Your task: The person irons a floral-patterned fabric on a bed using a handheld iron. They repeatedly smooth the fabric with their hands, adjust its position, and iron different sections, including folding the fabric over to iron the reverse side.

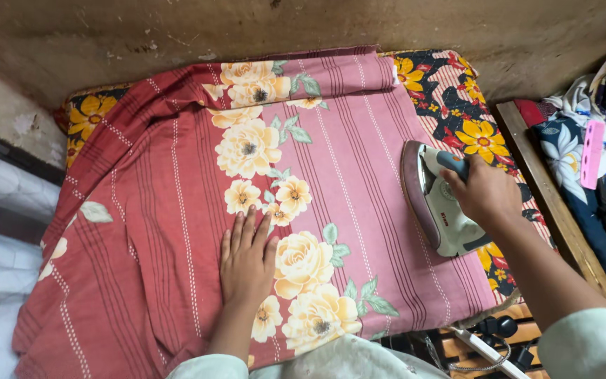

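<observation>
The electric iron [436, 203] stands tilted on its edge at the right side of the pink floral cloth [331, 168], its handle grasped by the right hand [485, 193]. To the left of that hand, the left hand [247, 260] lies flat and released, palm down, on the cloth beside printed cream roses. Under the cloth, a dark flowered padding [457, 105] shows beyond the right hand. A pink comb [592, 154] lies farther right.

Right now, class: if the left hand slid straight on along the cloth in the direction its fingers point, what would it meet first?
The left hand lies flat on the pink striped cloth, fingers pointing away from the person. Straight ahead it would probably meet the small cream printed flower first, then the larger one: flat print only, nothing raised.
</observation>
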